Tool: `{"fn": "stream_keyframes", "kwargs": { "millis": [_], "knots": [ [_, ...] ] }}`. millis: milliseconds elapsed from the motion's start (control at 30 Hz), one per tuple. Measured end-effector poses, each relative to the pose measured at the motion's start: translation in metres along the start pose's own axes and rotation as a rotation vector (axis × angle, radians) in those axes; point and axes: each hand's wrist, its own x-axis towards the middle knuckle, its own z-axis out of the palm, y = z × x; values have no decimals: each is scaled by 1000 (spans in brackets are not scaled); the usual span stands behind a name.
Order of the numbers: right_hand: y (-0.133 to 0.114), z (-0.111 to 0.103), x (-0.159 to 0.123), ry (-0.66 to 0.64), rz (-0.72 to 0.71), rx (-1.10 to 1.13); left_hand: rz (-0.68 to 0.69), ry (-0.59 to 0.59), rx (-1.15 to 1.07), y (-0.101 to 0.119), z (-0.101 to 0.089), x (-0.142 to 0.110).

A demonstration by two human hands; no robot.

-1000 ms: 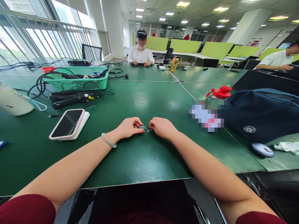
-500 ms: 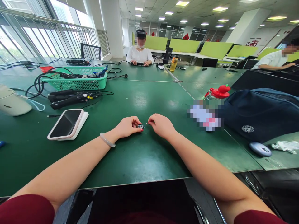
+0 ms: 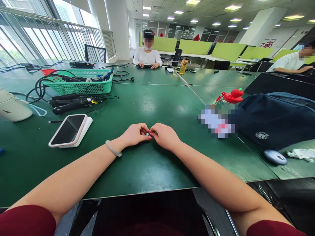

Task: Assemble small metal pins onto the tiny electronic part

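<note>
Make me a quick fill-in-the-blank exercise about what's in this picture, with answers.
The person's bare left hand and bare right hand meet at a small black-and-white piece over a glossy ____ tabletop.
A milky, ring-shaped bangle circles the ____ wrist.
A black-screened, pale-rimmed phone lies with its screen facing ____.

Answers: green; left; up.

Glossy, smooth tabletop (image 3: 152, 172); matt cloth bag (image 3: 277, 114) at right
Upper left: plastic basket (image 3: 85, 88), metal railing (image 3: 54, 21); left: glassy phone screen (image 3: 69, 129).
</note>
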Motion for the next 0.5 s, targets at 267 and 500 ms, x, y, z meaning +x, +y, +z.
{"fn": "stream_keyframes", "kwargs": {
  "millis": [267,500],
  "knots": [
    [3,-1,0,-20,-10,20,-9,15,-17,-3,0,2],
    [8,-4,-1,42,20,68,-31,47,-79,-4,-1,2]
  ]
}}
